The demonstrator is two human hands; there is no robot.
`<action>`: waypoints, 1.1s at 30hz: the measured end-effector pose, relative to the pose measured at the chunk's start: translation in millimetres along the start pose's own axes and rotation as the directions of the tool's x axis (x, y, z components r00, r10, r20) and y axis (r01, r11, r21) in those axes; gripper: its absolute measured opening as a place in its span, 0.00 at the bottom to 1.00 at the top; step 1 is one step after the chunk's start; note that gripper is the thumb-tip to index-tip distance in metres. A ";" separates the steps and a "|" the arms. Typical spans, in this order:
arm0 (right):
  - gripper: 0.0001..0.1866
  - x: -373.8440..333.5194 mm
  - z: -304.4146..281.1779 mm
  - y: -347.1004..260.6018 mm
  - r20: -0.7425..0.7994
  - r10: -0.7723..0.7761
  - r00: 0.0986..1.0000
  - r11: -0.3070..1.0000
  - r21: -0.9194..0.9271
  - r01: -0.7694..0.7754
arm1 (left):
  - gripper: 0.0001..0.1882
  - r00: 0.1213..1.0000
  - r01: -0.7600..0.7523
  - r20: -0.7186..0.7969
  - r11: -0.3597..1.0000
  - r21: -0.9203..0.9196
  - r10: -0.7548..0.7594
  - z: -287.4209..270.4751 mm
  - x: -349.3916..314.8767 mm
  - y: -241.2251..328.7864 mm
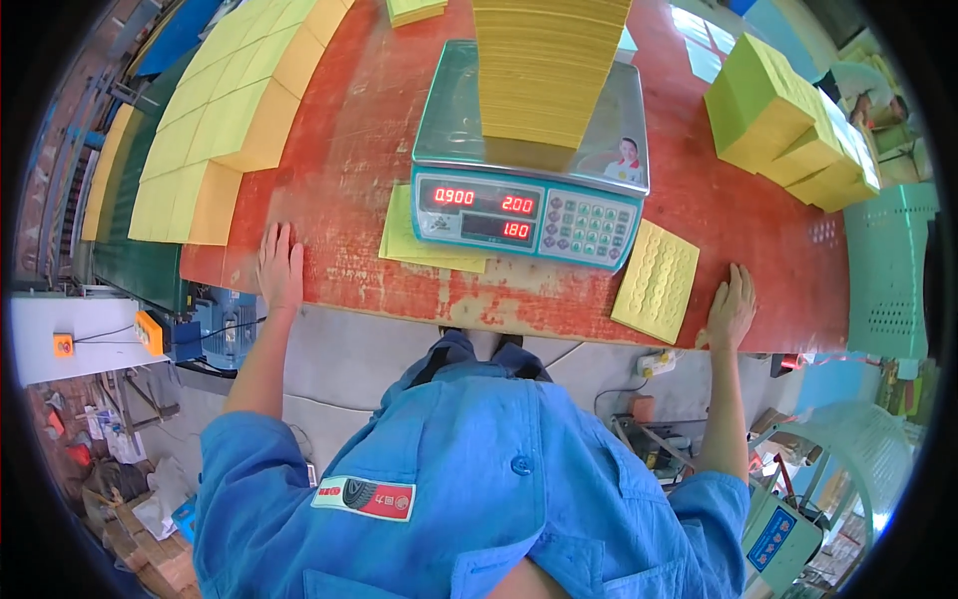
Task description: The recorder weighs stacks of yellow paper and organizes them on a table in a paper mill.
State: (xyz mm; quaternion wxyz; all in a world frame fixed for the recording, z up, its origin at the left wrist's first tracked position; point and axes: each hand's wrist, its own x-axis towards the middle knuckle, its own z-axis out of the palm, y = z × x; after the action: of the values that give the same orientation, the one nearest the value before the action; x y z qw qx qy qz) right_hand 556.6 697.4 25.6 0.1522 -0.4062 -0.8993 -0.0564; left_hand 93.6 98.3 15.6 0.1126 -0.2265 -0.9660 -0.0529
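Observation:
My left hand lies flat at the front edge of a worn red table, fingers stretched out and holding nothing. Toward the right end of that edge, my right hand rests with its fingers extended, also holding nothing. Just left of it is a yellow embossed paper pad, apart from the fingers. Between my hands stands a teal electronic scale with a lit red display and a keypad. A tall stack of yellow paper sits on its metal pan. More yellow sheets stick out from under the scale's left front.
Many yellow paper stacks fill the table's left side, beside a dark green surface. Further yellow stacks stand at the far right, where another person's arm shows. A perforated green panel borders the table's right end.

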 end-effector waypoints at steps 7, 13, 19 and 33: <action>0.21 0.2 0.3 0.2 -0.012 -0.018 1.000 1.000 0.000 0.018 | 0.25 0.999 -0.014 -0.038 0.999 -0.030 0.012 -1.5 -0.5 0.8; 0.21 -1.7 3.5 2.7 -0.035 0.011 0.999 1.000 0.000 -0.011 | 0.24 0.999 0.002 -0.032 1.000 -0.025 -0.003 -3.1 1.2 3.6; 0.19 18.8 -27.1 -24.9 -0.060 0.059 0.996 0.994 0.098 -0.053 | 0.26 0.999 0.033 0.001 0.998 -0.048 -0.033 -2.1 -1.0 2.1; 0.35 275.4 -48.6 -309.4 0.361 0.022 0.932 -0.220 0.911 -0.348 | 0.34 0.978 0.062 0.058 -0.015 -0.998 0.203 -109.3 146.8 158.3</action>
State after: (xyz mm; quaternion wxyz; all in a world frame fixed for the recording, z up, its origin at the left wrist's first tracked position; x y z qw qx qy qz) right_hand 164.5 677.6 166.5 0.3179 -0.2743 -0.5517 0.7206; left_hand 57.9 285.1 165.1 -0.1699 -0.2914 -0.6334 -0.6965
